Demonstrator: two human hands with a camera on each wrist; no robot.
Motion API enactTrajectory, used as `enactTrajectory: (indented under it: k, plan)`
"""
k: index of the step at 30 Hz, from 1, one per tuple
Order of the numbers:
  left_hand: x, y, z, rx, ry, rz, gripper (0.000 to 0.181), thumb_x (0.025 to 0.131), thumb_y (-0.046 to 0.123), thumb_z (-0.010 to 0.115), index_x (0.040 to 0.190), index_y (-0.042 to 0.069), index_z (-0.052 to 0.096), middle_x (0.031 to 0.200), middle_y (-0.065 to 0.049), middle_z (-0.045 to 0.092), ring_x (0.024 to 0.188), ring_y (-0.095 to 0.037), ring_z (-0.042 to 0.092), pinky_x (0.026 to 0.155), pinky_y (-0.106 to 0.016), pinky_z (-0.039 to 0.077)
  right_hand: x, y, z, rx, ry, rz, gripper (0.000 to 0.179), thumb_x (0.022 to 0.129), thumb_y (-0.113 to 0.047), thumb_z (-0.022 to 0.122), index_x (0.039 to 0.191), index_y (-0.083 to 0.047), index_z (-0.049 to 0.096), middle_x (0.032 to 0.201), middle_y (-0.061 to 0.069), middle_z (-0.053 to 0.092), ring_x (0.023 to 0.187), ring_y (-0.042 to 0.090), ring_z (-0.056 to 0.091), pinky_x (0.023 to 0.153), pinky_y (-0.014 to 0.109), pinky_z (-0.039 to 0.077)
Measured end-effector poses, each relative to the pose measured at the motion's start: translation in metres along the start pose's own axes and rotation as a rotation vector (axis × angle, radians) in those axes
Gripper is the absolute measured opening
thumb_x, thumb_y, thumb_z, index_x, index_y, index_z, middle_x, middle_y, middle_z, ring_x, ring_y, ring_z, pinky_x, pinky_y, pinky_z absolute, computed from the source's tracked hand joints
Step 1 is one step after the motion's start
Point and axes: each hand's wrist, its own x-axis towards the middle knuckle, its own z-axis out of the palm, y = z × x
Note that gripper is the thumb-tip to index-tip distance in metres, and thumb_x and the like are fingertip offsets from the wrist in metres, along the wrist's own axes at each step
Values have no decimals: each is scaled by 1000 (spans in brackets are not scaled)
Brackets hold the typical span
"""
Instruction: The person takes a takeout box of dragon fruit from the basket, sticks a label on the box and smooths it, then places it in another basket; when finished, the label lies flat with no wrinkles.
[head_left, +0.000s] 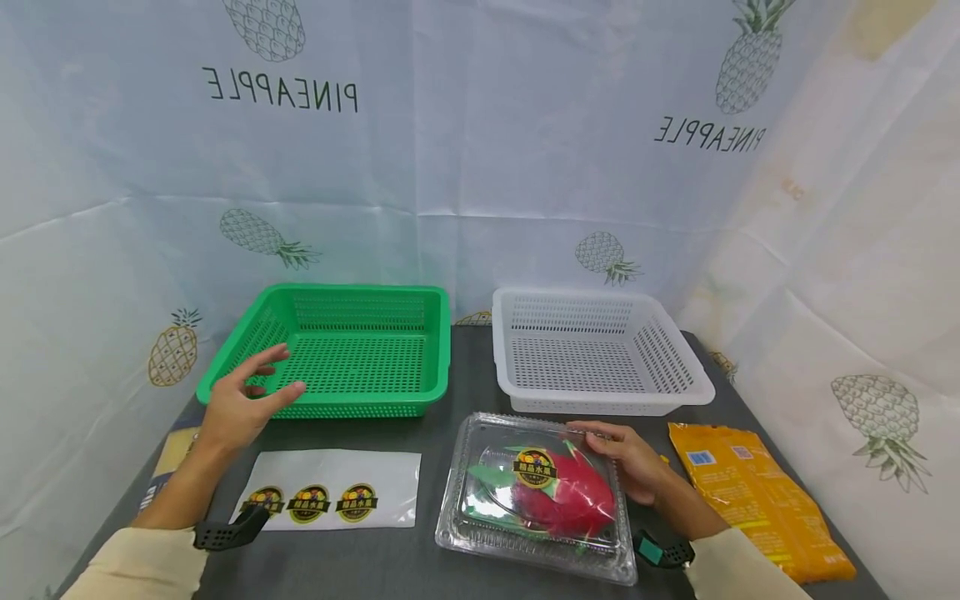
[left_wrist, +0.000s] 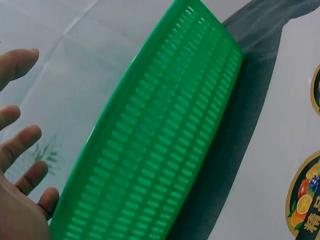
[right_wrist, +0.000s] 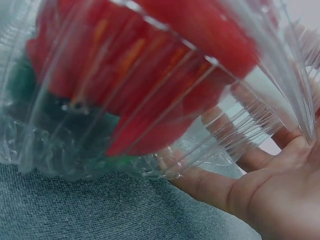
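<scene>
My right hand [head_left: 633,458] grips the right side of a clear plastic clamshell box [head_left: 480,508], with a red dragon fruit [head_left: 581,492] inside. A round black-and-gold label [head_left: 535,468] sits on the box's lid. In the right wrist view, the thumb [right_wrist: 210,187] lies along the ribbed plastic wall and the other fingers show through it. My left hand [head_left: 240,408] holds nothing; its fingers are spread at the near left corner of the green basket [head_left: 438,367]. Below it lies a white sticker sheet [head_left: 382,471] bearing three round labels.
A white basket [head_left: 506,367] stands behind the clamshell box, to the right of the green one. An orange package [head_left: 757,500] lies at the right edge of the dark table [head_left: 337,562]. Beside the left forearm, another printed package [head_left: 176,454] shows partly. A pineapple-print curtain [head_left: 465,125] encloses the back and sides.
</scene>
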Motion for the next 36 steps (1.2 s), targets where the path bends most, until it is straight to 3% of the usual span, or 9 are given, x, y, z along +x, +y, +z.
enactTrajectory:
  k: [5, 9, 18, 20, 24, 26, 27, 30, 36]
  plan:
    - [2, -4, -6, 30, 20, -29, 62, 89, 21, 72, 146, 13, 46, 132, 1, 50, 111, -15, 37, 78, -37, 32, 0, 0, 0, -1, -14, -11, 38, 105, -8, 36, 141, -3, 48, 131, 8, 58, 114, 33, 58, 85, 53, 46]
    - [5, -9, -14, 55, 29, -35, 63, 90, 22, 72, 146, 13, 45, 135, -1, 47, 114, -21, 35, 79, -42, 29, 0, 0, 0, 0, -15, -9, 38, 105, -8, 36, 141, -4, 50, 131, 8, 58, 115, 33, 58, 86, 53, 46]
    - [13, -15, -33, 46, 90, -76, 62, 90, 23, 71, 146, 16, 46, 142, 4, 45, 123, -24, 34, 82, -42, 28, 0, 1, 0, 11, -24, -10, 38, 105, -8, 36, 140, -5, 51, 131, 8, 58, 115, 32, 57, 86, 53, 46]
    - [13, -17, -37, 55, 84, -93, 63, 90, 25, 70, 147, 17, 45, 146, -1, 41, 129, -32, 31, 84, -42, 30, 0, 1, -1, 14, -26, -10, 38, 105, -8, 36, 140, -6, 51, 131, 8, 58, 115, 32, 57, 86, 53, 46]
    - [13, -20, -42, 32, 78, -131, 66, 91, 26, 69, 149, 14, 40, 153, -13, 30, 138, -41, 19, 96, -58, 29, 1, 1, -1, 18, -33, -8, 39, 105, -8, 35, 141, -4, 49, 132, 8, 58, 115, 32, 57, 87, 53, 46]
    - [14, -23, -44, 23, 78, -146, 69, 91, 26, 69, 150, 13, 38, 154, -18, 25, 140, -42, 13, 98, -66, 25, 1, 0, -1, 19, -34, -8, 39, 105, -7, 35, 141, -4, 48, 132, 9, 57, 116, 32, 57, 87, 53, 46]
    - [14, -25, -45, 17, 75, -151, 70, 91, 26, 69, 151, 11, 36, 155, -20, 22, 141, -42, 10, 98, -72, 17, 1, 0, -1, 20, -33, -7, 39, 105, -7, 35, 141, -4, 48, 132, 9, 57, 116, 32, 57, 87, 53, 46]
    - [16, -30, -47, 19, 68, -156, 73, 90, 27, 70, 151, 7, 34, 154, -26, 17, 141, -44, 5, 99, -74, 11, 1, 1, -1, 22, -30, -7, 39, 105, -7, 35, 141, -5, 50, 132, 9, 57, 116, 32, 57, 87, 53, 45]
    - [14, -42, -49, 99, 15, -163, 79, 91, 31, 68, 152, 3, 27, 153, -28, 16, 138, -51, 7, 95, -76, 12, 1, 1, -1, 30, -38, -9, 39, 105, -7, 34, 141, -4, 49, 132, 10, 57, 116, 33, 57, 87, 53, 45]
